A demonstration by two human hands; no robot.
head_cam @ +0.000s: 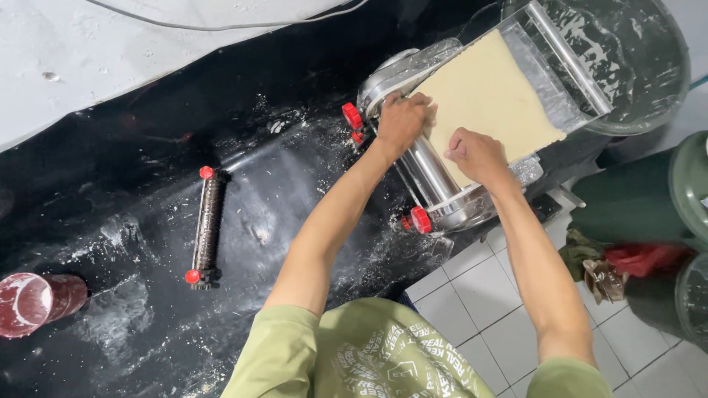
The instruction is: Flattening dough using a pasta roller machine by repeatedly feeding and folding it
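A pale yellow dough sheet (490,92) lies flat on the feed tray of a steel roller machine (435,188) with red knobs. My left hand (402,121) grips the near left edge of the sheet at the rollers, fingers curled. My right hand (478,153) pinches the near right edge of the same sheet, fist closed over it. Both hands sit just above the shiny roller.
A loose ridged cutter roller (207,225) with red ends lies on the floury black table (133,184). A red-tinted cup (33,302) lies on its side at the left. A large steel bowl (634,59) stands behind the machine. Green bins (664,199) stand on the white tiled floor (479,309).
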